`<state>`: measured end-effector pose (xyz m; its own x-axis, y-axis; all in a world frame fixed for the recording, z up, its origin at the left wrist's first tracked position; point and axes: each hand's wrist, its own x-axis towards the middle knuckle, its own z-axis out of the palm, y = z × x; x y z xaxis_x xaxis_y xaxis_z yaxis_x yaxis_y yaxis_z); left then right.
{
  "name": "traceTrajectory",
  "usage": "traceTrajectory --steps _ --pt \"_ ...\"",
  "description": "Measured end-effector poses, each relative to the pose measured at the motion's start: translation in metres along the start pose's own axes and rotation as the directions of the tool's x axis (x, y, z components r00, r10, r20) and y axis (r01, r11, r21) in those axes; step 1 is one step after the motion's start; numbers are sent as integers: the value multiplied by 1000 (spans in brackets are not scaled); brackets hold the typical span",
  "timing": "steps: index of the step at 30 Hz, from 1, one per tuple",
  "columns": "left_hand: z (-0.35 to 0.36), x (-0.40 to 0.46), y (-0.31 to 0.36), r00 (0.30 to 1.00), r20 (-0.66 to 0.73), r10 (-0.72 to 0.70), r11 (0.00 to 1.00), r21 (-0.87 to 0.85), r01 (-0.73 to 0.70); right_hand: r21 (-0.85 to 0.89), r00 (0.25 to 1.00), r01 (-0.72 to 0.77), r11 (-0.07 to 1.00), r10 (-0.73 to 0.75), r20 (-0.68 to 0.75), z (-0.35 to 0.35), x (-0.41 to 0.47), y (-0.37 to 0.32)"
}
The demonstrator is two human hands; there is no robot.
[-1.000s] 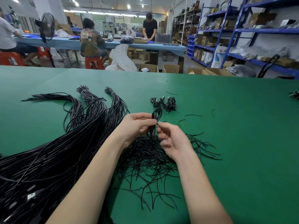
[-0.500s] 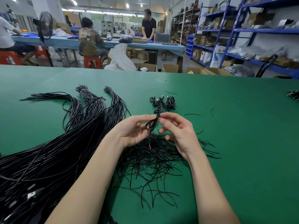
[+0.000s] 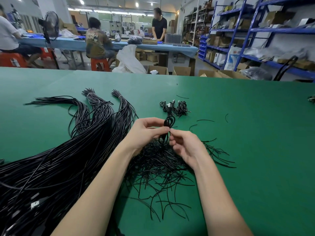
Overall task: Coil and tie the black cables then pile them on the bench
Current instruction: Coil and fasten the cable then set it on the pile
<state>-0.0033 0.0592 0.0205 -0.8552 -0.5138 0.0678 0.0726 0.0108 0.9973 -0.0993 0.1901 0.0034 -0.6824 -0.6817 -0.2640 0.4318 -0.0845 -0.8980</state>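
A small coiled black cable (image 3: 169, 123) stands upright between my two hands above the green bench (image 3: 255, 133). My left hand (image 3: 144, 132) pinches the coil at its middle. My right hand (image 3: 185, 144) grips a thin black tie at the coil's waist with thumb and forefinger. A small pile of coiled, tied cables (image 3: 174, 108) lies just beyond the hands. A big bundle of long uncoiled black cables (image 3: 56, 157) spreads over the left of the bench. Under my hands lies a heap of short black ties (image 3: 162, 167).
Stray ties (image 3: 205, 120) lie scattered to the right of the hands. Another coil (image 3: 312, 99) sits at the bench's right edge. Beyond the bench are cardboard boxes (image 3: 181, 71), a blue table with people working, and blue shelving (image 3: 255, 31) on the right.
My right hand dropped from the top of the coil to its waist and now pinches the tie there. The coil stands more upright; my left hand keeps its hold.
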Motion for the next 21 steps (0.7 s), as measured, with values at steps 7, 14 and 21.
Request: traceTrajectory --steps 7,14,21 --pt "3 4 0 992 -38 -117 979 -173 108 -316 892 421 850 -451 -25 -1 -3 6" --pt "-2 5 1 993 -20 -121 969 -219 113 -609 712 577 544 -701 48 -1 -5 10" --pt "-9 4 -6 998 -59 34 993 114 -27 -122 915 203 972 -232 -329 -14 -2 -3"
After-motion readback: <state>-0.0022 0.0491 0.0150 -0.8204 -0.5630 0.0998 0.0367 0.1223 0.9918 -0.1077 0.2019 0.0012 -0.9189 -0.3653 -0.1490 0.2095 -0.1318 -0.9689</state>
